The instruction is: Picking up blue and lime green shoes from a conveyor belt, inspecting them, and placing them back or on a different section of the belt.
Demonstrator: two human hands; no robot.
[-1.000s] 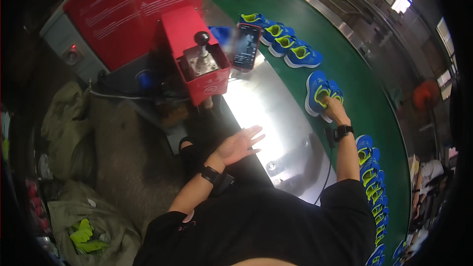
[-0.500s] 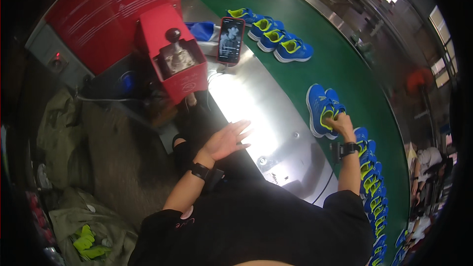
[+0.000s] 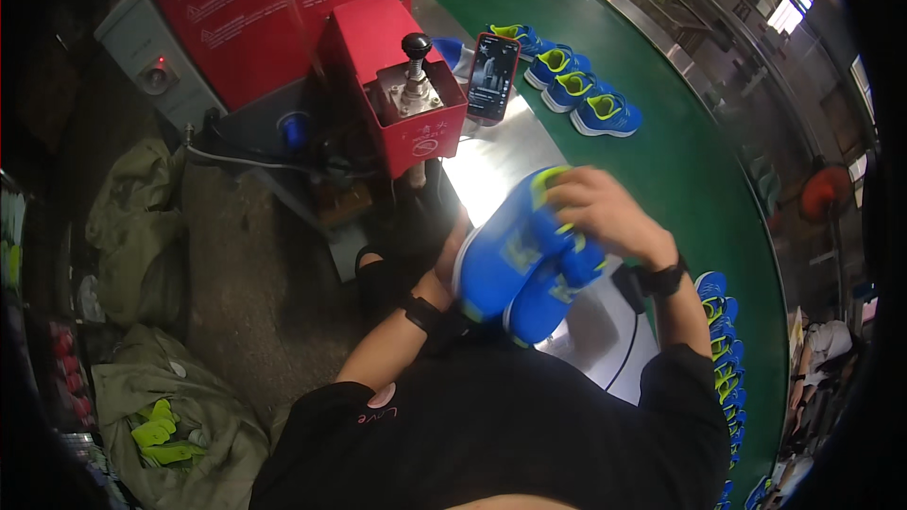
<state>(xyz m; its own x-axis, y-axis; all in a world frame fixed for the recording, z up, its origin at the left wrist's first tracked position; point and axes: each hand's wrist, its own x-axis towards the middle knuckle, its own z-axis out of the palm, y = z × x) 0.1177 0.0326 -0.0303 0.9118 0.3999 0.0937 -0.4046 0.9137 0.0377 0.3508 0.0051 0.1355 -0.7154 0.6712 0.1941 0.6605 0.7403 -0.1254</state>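
Shoes, rounded, blue, lime-lined, right hand grasping them, left hand half-hidden, grip unclear, shiny metal tabletop

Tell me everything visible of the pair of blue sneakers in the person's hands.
The pair of blue, fabric-looking sneakers, with lime collars and pale sole edges, is slightly blurred, tilted over the shiny metal worktop, toes toward the picture's lower left. The right hand grips near the collars; the left hand, partly hidden, is at one shoe's sole.

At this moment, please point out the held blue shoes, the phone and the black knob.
Held blue shoes (image 3: 508, 260): head view, upper of one shoe.
Phone (image 3: 492, 77): head view, middle of screen.
Black knob (image 3: 416, 45): head view, rounded top.
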